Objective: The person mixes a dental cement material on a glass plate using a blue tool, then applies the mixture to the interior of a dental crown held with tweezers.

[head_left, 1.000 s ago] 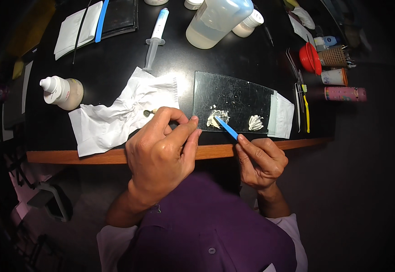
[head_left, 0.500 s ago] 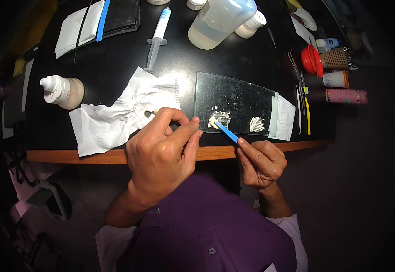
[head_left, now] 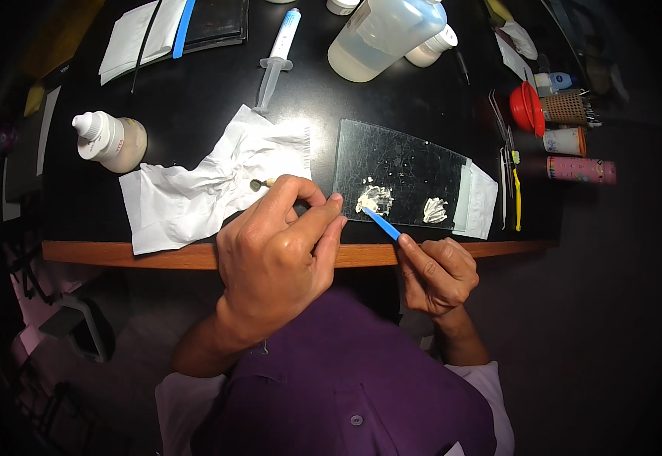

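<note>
My left hand is closed, its fingertips gripping the left edge of a scratched glass slab. My right hand pinches a blue plastic spatula, whose tip lies in a smeared patch of creamy paste on the slab's left part. A separate lump of white paste sits on its right part. Beside my left hand, crumpled white tissue carries a small dark object with a pale stem, partly hidden behind my fingers. A pale folded pad lies at the slab's right end.
A white-capped bottle stands left; behind are a syringe, a large translucent jug, a small jar and white sheets. Metal instruments and a yellow brush, a red bowl and several cups line the right.
The view has shifted a little, so the tabletop items sit slightly differently in frame. The spatula tip has worked slightly within the left paste patch; both hands keep their grips.
</note>
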`<state>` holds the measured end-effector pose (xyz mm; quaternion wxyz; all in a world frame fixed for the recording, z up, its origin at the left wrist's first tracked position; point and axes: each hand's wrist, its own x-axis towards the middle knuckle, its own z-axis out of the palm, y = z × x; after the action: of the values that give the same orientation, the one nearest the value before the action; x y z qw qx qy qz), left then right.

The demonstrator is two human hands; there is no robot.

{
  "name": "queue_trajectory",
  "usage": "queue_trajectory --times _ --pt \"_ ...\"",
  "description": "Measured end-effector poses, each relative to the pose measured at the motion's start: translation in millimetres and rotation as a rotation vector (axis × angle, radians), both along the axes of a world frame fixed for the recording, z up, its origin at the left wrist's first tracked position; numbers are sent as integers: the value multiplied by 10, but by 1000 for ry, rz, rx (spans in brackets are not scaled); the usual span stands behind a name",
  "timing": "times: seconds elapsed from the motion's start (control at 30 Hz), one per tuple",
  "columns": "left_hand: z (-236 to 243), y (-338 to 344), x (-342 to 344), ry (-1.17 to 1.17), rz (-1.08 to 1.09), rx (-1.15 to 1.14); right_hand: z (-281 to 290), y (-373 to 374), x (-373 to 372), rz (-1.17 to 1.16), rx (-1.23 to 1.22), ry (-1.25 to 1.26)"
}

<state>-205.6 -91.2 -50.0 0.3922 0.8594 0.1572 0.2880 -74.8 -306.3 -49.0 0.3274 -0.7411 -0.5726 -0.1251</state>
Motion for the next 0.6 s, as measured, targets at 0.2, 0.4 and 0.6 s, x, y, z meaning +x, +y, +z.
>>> queue_trajectory --times 0.2,0.4,0.6 --pt "1 7 -14 4 10 4 115 63 -25 -34 -16 82" --pt "49 2 -5 32 17 30 168 91 1 -51 -37 141" --pt "40 2 -7 27 17 25 187 75 -6 -64 -20 137"
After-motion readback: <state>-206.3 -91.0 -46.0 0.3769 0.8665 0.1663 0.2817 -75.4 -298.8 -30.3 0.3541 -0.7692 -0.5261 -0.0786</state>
